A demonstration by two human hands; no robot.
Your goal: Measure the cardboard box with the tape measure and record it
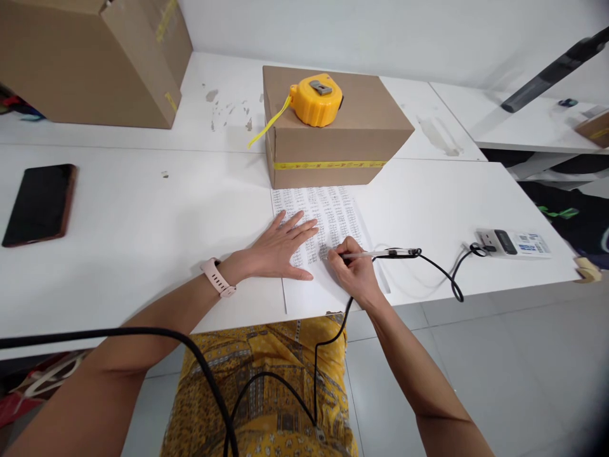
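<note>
A sheet of paper (309,295) covered with columns of handwriting lies at the table's front edge. My left hand (285,247) rests flat on its left side, fingers spread, holding nothing. In my right hand (356,270) is a pen (392,253), gripped near its tip and slanting off to the right. The tip itself is hidden by my fingers, close to the written columns. Just behind the paper stands a closed cardboard box (328,149) with yellow tape along its front. On top of the box sits a yellow tape measure (317,101) with a yellow strap.
A phone (40,204) lies at the far left, below a larger carton (95,63). To the right, a white power bank or adapter (514,244) has a black cable (440,271) running towards my lap. A dark tube-shaped object (554,73) leans at the back right.
</note>
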